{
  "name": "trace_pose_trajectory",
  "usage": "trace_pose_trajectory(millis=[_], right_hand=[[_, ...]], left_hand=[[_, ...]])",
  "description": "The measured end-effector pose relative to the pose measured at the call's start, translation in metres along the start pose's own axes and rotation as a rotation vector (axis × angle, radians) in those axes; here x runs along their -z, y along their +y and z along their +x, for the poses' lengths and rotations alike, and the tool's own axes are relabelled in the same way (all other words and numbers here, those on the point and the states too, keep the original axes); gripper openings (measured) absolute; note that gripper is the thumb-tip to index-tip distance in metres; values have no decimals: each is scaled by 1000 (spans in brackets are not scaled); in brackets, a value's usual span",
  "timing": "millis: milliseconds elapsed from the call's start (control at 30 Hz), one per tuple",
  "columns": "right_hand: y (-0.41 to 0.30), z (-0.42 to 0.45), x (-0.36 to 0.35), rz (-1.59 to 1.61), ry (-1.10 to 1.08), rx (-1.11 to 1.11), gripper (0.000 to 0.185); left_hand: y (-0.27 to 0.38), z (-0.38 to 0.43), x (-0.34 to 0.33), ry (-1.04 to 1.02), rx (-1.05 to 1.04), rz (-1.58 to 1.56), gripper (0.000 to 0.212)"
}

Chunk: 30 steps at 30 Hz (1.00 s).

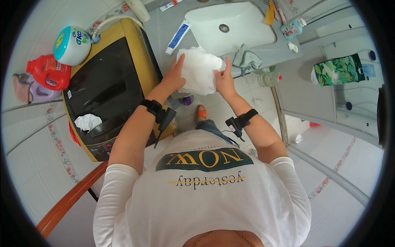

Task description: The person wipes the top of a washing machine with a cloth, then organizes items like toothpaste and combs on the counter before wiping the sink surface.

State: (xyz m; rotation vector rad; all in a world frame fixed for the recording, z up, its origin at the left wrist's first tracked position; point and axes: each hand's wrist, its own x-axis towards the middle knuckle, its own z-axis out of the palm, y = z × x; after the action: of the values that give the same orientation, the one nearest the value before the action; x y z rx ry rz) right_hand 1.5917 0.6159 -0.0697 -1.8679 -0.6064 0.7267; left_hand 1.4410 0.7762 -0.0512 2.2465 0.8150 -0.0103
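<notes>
Between my two hands a sheet or wad of white tissue paper [200,71] is spread out in front of the counter edge. My left hand [173,78] grips its left side, fingers pointing up along the paper. On the opposite side, my right hand [225,81] holds the right edge, with the index finger raised. Just beyond the paper, a white and blue toothpaste tube [178,37] lies on the grey counter [160,31]. A grey-green cloth [246,58] hangs partly over the counter's edge, right of the paper.
A white sink [209,31] is set into the counter. At left stands a washing machine [108,83] bearing crumpled tissue [88,122] and a detergent tub [71,45]; a red jug [51,72] is beside it. An orange comb [269,14] and mouthwash bottle [292,29] sit right of the sink.
</notes>
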Motion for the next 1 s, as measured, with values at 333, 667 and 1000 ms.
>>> trace_pose_trajectory(millis=[333, 667, 1000], right_hand=[[-15, -22, -14, -637, -96, 729, 36], [-19, -53, 9, -749, -34, 801, 33], [-66, -85, -4, -592, -187, 920, 31]], left_hand=[[7, -16, 11, -37, 66, 261, 85], [-32, -137, 49, 603, -44, 151, 45], [-156, -265, 101, 892, 697, 540, 45]])
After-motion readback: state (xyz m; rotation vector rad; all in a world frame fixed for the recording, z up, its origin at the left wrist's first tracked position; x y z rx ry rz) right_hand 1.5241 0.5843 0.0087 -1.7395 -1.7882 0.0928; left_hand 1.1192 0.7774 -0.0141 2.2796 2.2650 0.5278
